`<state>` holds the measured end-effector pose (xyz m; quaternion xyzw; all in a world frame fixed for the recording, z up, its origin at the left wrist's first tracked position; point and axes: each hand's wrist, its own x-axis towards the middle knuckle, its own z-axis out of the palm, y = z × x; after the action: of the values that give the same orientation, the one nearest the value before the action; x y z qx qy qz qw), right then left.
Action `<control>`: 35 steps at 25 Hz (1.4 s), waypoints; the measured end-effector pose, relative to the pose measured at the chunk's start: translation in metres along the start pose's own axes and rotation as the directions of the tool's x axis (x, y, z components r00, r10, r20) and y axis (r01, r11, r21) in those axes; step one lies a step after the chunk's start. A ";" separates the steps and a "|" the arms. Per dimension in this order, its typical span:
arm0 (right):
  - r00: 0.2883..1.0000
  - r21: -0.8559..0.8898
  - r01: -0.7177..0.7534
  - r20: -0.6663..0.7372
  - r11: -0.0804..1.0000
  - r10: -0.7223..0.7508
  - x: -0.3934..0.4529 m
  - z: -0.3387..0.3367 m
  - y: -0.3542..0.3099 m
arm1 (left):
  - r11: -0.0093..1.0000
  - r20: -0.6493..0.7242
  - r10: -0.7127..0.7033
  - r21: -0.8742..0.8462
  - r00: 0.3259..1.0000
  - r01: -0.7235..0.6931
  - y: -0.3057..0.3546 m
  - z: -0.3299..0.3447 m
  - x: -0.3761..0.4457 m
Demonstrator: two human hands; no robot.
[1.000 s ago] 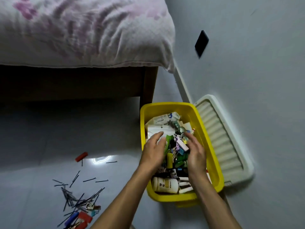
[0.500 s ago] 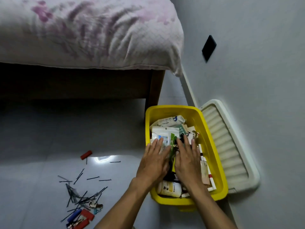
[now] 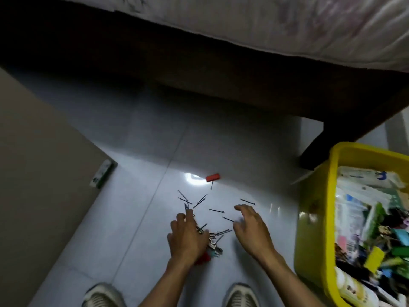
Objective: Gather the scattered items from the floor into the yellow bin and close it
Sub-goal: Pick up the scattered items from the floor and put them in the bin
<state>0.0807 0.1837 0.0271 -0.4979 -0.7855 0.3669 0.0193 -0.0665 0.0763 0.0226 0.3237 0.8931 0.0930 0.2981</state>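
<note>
Yellow bin (image 3: 332,196) stands at your right on the floor tiles (image 3: 141,218), uncovered and packed with clutter. Your left hand (image 3: 188,238) lies over the hairpin pile (image 3: 218,234), fingers curled; whether its grip pinches any, you cannot tell. Your right hand (image 3: 252,229) hovers beside it, fingers spread. A red clip (image 3: 213,177) lies beyond.

Colours on a pale grey floor (image 3: 221,140)

A yellow bin (image 3: 314,235) sat at right, a red clip (image 3: 213,177) at centre above black pins (image 3: 200,201); a white quilt (image 3: 287,25) with faint pink marks was at top, a green-and-white box (image 3: 102,173) at left.
</note>
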 end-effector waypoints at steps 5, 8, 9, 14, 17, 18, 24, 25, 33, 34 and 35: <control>0.943 -0.130 -0.306 -0.175 0.943 0.283 0.062 0.032 0.029 | 0.989 0.185 0.142 0.007 0.972 -0.146 -0.055 0.040 0.013; 0.983 -0.146 -0.172 -0.092 0.974 0.160 0.068 0.063 0.011 | 0.975 -0.001 0.211 -0.074 0.977 -0.211 -0.055 0.046 0.042; 0.995 -0.178 -0.102 -0.038 0.979 0.097 0.063 0.075 0.000 | 0.974 -0.045 0.200 -0.097 0.979 -0.203 -0.051 0.044 0.050; 0.979 -0.285 0.154 -0.088 0.946 -0.185 0.100 0.070 -0.030 | 0.982 -0.200 0.162 -0.058 0.966 -0.177 -0.055 0.022 0.090; 0.981 -0.373 0.194 0.095 0.907 -0.171 0.139 0.054 -0.041 | 0.978 -0.066 0.190 0.098 0.979 -0.183 -0.059 0.011 0.113; 0.971 -0.399 0.230 0.158 0.888 -0.180 0.142 0.056 -0.044 | 0.959 -0.031 0.249 0.146 0.968 -0.242 -0.056 0.008 0.117; 0.986 -0.281 0.147 0.116 0.948 -0.119 0.082 0.089 -0.029 | 0.982 -0.142 0.125 -0.124 0.982 -0.143 -0.073 0.015 0.072; 0.994 -0.240 0.093 0.074 0.966 -0.077 0.078 0.091 -0.029 | 0.966 -0.156 -0.046 -0.258 0.987 0.005 -0.075 0.018 0.063; 0.982 0.175 -0.119 0.163 0.977 0.090 0.050 0.129 -0.072 | 0.404 0.240 -0.361 -0.831 0.901 0.384 -0.019 0.020 0.070; 0.975 0.274 -0.183 0.177 0.944 0.138 0.052 0.131 -0.073 | 0.389 0.251 -0.367 -0.833 0.895 0.393 -0.019 0.020 0.070; 0.967 0.358 -0.232 0.186 0.905 0.174 0.053 0.134 -0.072 | 0.376 0.255 -0.367 -0.839 0.895 0.394 -0.019 0.020 0.072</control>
<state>-0.0547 0.1342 -0.0458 -0.5352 -0.6434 0.5471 0.0169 -0.1083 0.1065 -0.0344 -0.0870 0.7636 0.4596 0.4451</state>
